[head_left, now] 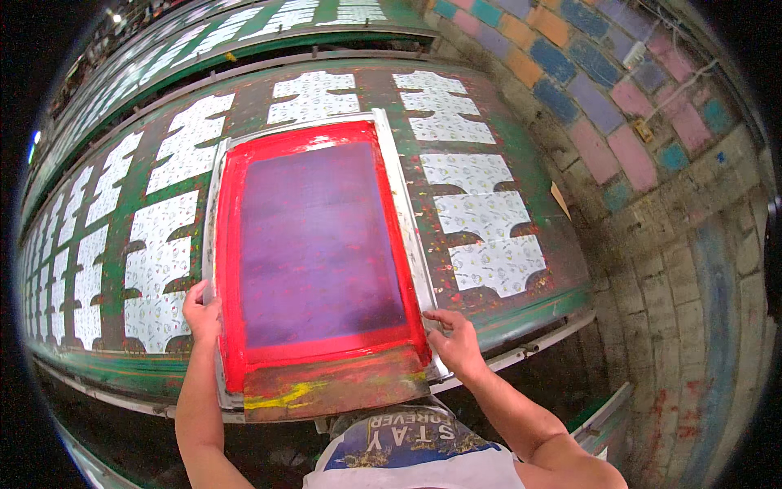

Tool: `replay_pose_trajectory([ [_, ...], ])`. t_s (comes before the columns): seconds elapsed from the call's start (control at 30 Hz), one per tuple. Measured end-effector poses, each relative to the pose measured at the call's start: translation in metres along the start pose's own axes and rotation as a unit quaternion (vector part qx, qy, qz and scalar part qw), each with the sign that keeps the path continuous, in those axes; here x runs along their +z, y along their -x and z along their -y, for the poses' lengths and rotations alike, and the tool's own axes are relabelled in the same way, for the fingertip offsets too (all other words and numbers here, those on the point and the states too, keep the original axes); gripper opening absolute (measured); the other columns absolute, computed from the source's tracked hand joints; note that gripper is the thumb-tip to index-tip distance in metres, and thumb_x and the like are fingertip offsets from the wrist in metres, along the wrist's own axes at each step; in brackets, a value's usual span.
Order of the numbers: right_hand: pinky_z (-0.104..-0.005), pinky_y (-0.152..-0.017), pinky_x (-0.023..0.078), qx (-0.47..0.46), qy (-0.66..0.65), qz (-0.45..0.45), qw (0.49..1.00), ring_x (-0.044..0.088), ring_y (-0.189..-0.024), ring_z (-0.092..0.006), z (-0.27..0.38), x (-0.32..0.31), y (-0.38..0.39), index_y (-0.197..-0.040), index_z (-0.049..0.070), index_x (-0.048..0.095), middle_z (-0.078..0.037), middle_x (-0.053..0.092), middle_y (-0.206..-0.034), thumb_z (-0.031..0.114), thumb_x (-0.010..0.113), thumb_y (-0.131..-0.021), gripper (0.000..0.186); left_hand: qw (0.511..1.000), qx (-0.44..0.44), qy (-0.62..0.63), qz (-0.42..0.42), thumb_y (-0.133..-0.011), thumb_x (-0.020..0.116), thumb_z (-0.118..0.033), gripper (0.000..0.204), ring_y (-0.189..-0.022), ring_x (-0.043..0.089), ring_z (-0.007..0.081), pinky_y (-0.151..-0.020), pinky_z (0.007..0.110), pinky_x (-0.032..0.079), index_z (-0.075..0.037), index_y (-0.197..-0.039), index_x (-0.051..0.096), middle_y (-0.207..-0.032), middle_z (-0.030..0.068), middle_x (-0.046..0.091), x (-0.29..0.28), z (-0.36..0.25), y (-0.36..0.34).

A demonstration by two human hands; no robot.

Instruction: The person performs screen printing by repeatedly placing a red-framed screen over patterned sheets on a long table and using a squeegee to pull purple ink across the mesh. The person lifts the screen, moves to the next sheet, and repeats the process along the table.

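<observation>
A screen printing frame (394,175) lies over the printing table in front of me, its pale rails smeared along the edges. Wet red ink (236,244) borders its purple mesh (322,244). My left hand (202,314) is closed on the left rail, thumb and fingers at its outer edge. On the opposite side my right hand (454,341) grips the lower part of the right rail with curled fingers. Across the frame's near end lies a flat brown board (338,383) stained yellow, green and red. Whatever is under the frame is hidden.
White patterned fabric pieces (481,208) lie in rows on the green, ink-spotted table (562,281), left and right of the frame. A metal rail (538,346) runs along the near edge. Another long table (269,24) stands beyond. A wall with coloured blocks (599,102) rises at right.
</observation>
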State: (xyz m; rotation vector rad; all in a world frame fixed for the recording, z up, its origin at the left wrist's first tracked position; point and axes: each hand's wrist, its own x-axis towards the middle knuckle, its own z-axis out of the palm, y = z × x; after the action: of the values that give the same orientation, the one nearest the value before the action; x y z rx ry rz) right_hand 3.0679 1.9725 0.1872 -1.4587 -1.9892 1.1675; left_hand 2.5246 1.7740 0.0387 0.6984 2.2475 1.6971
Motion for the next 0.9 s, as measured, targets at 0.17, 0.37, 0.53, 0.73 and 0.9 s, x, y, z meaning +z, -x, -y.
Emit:
replay_pose_trajectory([
  [0.17, -0.0482, -0.109, 0.054, -0.091, 0.010, -0.050, 0.995, 0.070, -0.118, -0.0432, 0.001, -0.025, 0.000, -0.118, 0.005, 0.082, -0.022, 0.077, -0.123, 0.011, 0.081, -0.088, 0.031, 0.999, 0.024, -0.027, -0.007, -0.080, 0.078, 0.013, 0.052, -0.084, 0.071, 0.0139, -0.075, 0.031, 0.057, 0.002, -0.131, 0.073, -0.105, 0.0080, 0.078, 0.003, -0.040, -0.010],
  [0.37, -0.0472, -0.109, 0.054, -0.058, -0.023, -0.085, 0.994, 0.071, -0.119, -0.0409, -0.041, -0.081, -0.034, -0.116, 0.005, 0.083, -0.021, 0.078, -0.122, 0.009, 0.080, -0.086, 0.031, 0.998, 0.063, -0.017, -0.010, -0.079, 0.081, 0.013, 0.045, -0.082, 0.068, 0.0111, -0.072, 0.029, 0.054, 0.001, -0.122, 0.075, -0.098, 0.0049, 0.076, 0.074, -0.103, 0.006],
  [0.53, -0.0423, -0.106, 0.054, -0.049, 0.013, -0.110, 0.993, 0.071, -0.118, -0.0315, -0.107, -0.165, -0.070, -0.125, 0.006, 0.082, -0.019, 0.076, -0.122, 0.010, 0.079, -0.089, 0.036, 0.996, 0.085, -0.016, -0.023, -0.078, 0.084, 0.011, 0.042, -0.078, 0.064, 0.0089, -0.070, 0.027, 0.050, 0.001, -0.117, 0.077, -0.094, 0.0027, 0.074, 0.185, -0.142, 0.053],
  [0.73, -0.0437, -0.113, 0.052, -0.002, 0.022, -0.122, 0.992, 0.071, -0.124, -0.0357, -0.205, -0.266, -0.094, -0.118, 0.003, 0.083, -0.020, 0.079, -0.122, 0.008, 0.081, -0.087, 0.031, 0.991, 0.101, -0.042, -0.071, -0.072, 0.087, -0.002, 0.035, -0.076, 0.061, 0.0112, -0.069, 0.032, 0.051, -0.003, -0.107, 0.080, -0.091, 0.0000, 0.070, 0.316, -0.158, 0.126],
  [0.9, -0.0421, -0.111, 0.054, 0.062, -0.068, -0.104, 0.990, 0.072, -0.122, -0.0303, -0.270, -0.322, -0.110, -0.123, -0.001, 0.079, -0.017, 0.078, -0.125, 0.000, 0.073, -0.088, 0.035, 0.994, 0.078, -0.028, -0.067, -0.073, 0.083, -0.001, 0.027, -0.088, 0.072, 0.0193, -0.081, 0.036, 0.060, -0.003, -0.100, 0.080, -0.094, 0.0084, 0.076, 0.381, -0.167, 0.174],
])
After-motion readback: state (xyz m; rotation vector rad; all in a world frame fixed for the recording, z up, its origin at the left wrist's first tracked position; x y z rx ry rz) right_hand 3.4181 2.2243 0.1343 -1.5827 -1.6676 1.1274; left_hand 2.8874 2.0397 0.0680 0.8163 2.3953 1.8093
